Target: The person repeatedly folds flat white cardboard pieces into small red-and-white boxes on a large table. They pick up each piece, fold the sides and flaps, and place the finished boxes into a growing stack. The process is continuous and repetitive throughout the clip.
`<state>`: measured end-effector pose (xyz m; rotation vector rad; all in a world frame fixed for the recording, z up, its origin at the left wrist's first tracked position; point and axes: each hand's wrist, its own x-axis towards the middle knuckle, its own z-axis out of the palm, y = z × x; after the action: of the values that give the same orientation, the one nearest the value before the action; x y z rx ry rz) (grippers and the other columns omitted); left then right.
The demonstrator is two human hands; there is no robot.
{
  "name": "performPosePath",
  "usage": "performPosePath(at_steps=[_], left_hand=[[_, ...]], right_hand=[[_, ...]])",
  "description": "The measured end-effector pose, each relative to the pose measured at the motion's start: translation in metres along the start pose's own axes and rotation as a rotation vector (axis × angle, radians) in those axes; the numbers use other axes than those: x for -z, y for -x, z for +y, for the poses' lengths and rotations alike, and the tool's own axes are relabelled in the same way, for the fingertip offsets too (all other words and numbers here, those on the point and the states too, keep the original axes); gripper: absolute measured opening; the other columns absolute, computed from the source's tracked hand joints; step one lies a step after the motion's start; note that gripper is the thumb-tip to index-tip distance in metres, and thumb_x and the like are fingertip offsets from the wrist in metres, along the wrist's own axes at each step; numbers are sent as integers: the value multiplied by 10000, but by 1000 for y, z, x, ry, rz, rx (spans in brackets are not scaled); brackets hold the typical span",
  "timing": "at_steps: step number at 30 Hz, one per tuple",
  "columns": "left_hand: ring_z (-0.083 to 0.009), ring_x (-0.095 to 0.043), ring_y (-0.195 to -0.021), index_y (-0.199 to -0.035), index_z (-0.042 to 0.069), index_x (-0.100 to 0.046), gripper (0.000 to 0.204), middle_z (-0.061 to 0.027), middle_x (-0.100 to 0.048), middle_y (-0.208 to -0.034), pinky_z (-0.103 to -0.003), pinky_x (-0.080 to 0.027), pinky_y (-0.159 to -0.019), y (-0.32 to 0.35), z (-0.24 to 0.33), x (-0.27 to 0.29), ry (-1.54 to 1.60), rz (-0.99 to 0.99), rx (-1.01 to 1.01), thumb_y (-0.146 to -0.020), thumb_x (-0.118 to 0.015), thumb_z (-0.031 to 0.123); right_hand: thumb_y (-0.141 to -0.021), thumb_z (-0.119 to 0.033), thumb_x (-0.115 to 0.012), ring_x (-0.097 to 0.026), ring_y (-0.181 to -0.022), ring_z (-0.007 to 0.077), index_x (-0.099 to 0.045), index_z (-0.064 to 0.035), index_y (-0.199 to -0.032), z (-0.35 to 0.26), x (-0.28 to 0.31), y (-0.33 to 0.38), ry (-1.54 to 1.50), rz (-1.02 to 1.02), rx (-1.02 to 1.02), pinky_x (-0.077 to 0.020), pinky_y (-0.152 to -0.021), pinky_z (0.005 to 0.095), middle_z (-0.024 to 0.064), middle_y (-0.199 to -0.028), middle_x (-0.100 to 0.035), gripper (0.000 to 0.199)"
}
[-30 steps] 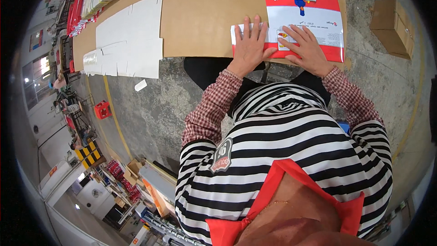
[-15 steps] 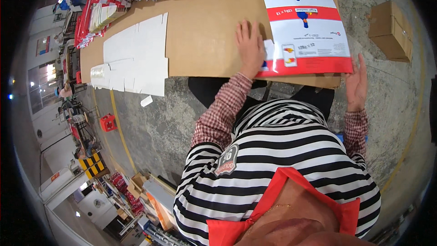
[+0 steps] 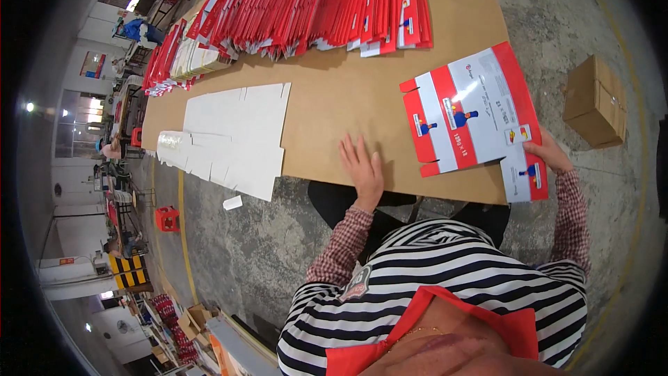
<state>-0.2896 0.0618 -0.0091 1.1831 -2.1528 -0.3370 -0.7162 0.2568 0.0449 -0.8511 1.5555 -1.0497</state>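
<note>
A flat red, white and grey printed carton blank (image 3: 473, 115) lies on the brown cardboard-covered table (image 3: 334, 104), hanging over its right front corner. My right hand (image 3: 550, 153) grips the blank's lower right edge, thumb on top. My left hand (image 3: 362, 167) rests flat on the bare table near the front edge, fingers spread, just left of the blank and not touching it.
A long row of folded red cartons (image 3: 306, 7) stands along the table's far side. White flat blanks (image 3: 233, 139) overhang the table's left end. A small brown cardboard box (image 3: 595, 101) sits on the concrete floor at the right. A red stool (image 3: 167, 218) stands lower left.
My right hand left the top of the blank, went to its right edge and took hold of it. The blank has swung clockwise and slid rightward. My left hand let it go and stays on the table.
</note>
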Motion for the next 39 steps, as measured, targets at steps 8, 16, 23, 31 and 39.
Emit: performPosePath(at_steps=[8,16,23,31,39], left_hand=[[-401,-345,-1391,-1375,55,-508,473,-216,-398,-1485,-561,-226,-1129,4,-5,-6,-86,-54,34,-1002,-477,345],[-370,-399,-1351,-1315,55,-552,413,-195,-450,-1427,-517,-259,-1116,5,-1,4,-102,-82,46,-982,-523,297],[-370,-410,-1341,-1274,70,-590,365,-187,-470,-1405,-512,-286,-1106,-7,0,7,-66,-67,51,-976,-540,275],[-374,-499,-1265,-1150,31,-662,340,-176,-595,-1274,-500,-414,-1018,-1,-121,113,15,357,77,-884,-678,242],[-341,-575,-1154,-1224,39,-560,449,-145,-616,-1217,-434,-415,-1026,44,-253,211,-734,-161,175,-864,-676,281]], right_hand=[[-892,-81,-703,-573,-1175,178,-393,-24,-1472,-2,43,-95,281,-4,32,-477,-1009,327,118,-1323,-589,661],[-850,-52,-718,-666,-1015,193,-466,-10,-1437,-12,115,-280,101,99,187,-543,-904,344,145,-1205,-674,640],[-934,-409,-585,-617,-929,360,-548,-87,-1365,-84,-50,-460,512,506,173,-489,-794,456,211,-1090,-658,539],[-1025,-375,-525,-469,-550,56,-659,-116,-1105,-23,21,-325,77,182,291,-368,-491,225,-46,-656,-512,303],[-1035,-263,-532,-514,-648,45,-622,-38,-1267,5,-60,-174,105,198,219,-416,-570,210,-24,-790,-595,336]])
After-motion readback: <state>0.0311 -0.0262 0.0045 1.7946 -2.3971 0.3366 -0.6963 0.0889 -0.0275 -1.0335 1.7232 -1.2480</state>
